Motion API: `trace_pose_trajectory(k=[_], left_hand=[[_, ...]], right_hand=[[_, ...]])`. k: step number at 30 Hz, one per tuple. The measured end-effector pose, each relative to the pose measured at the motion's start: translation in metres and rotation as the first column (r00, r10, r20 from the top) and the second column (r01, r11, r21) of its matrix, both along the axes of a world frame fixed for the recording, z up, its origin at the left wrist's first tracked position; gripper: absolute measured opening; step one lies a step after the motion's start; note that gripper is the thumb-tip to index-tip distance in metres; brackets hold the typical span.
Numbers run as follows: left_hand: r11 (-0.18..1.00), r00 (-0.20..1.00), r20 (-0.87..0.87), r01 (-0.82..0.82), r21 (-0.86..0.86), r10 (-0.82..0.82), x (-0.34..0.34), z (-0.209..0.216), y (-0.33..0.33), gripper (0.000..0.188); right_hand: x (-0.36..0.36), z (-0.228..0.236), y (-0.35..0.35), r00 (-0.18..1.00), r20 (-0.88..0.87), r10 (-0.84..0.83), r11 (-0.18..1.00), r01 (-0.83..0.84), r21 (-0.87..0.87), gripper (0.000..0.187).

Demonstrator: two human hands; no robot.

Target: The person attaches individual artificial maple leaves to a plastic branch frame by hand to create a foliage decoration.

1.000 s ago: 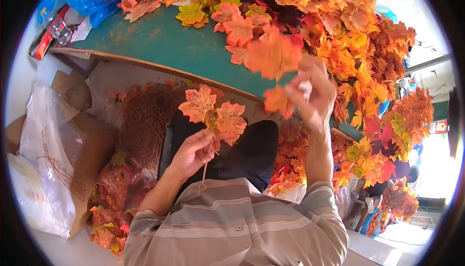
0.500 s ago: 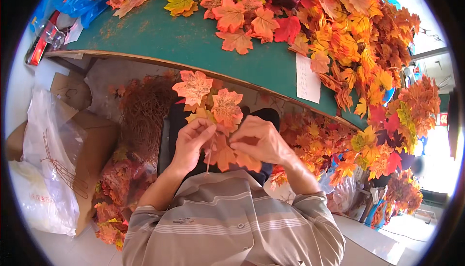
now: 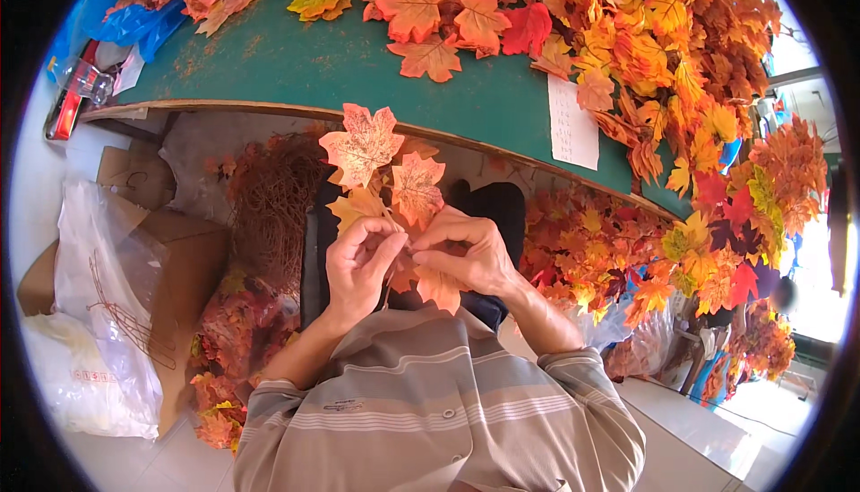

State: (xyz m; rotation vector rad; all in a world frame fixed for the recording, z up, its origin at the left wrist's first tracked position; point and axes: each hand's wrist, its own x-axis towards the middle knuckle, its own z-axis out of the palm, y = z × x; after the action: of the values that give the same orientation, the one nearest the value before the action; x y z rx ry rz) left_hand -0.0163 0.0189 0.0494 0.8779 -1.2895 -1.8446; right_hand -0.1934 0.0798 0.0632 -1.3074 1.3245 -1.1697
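A spray of artificial maple leaves [image 3: 361, 147], orange-pink with dark speckles, is held between my hands above my lap. My left hand [image 3: 356, 268] pinches the thin stem near its thumb tip. Close beside it, my right hand [image 3: 479, 257] has thumb and fingers pressed together at the spray's stem, nearly touching the left fingertips. Another orange leaf [image 3: 438, 289] hangs below the right fingers. The exact joint where the fingertips meet is hidden by the hands.
A green table [image 3: 358, 71] with a wooden edge curves ahead, heaped with autumn leaves [image 3: 649, 53]. A paper sheet [image 3: 571, 125] lies on it. To the left are a cardboard box [image 3: 193, 250], a plastic bag [image 3: 98, 385] and a bundle of brown stems [image 3: 279, 201]. More leaves [image 3: 582, 241] lie under the table.
My right hand has moved slightly left, closer to my left hand. The spray's upper leaves have risen and turned, and the lower leaf has shifted.
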Motion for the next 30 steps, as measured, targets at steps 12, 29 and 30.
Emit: trace_pose_trajectory(k=[12,29,30], left_hand=[[0.959,0.997,0.064,-0.021,-0.282,0.041,-0.003,-0.007,0.004,0.006],[0.969,0.98,0.036,0.188,0.16,-0.196,-0.011,-0.009,-0.005,0.005],[0.925,0.983,-0.103,0.178,0.335,-0.152,-0.009,-0.011,-0.004,0.005]], right_hand=[[0.003,-0.001,0.005,0.998,-0.035,-0.06,0.998,0.059,-0.029,0.012],[-0.007,-0.013,0.007,0.936,-0.255,-0.244,0.919,0.139,-0.37,0.01],[-0.002,-0.018,0.005,0.941,-0.246,-0.232,0.921,0.131,-0.367,0.011]])
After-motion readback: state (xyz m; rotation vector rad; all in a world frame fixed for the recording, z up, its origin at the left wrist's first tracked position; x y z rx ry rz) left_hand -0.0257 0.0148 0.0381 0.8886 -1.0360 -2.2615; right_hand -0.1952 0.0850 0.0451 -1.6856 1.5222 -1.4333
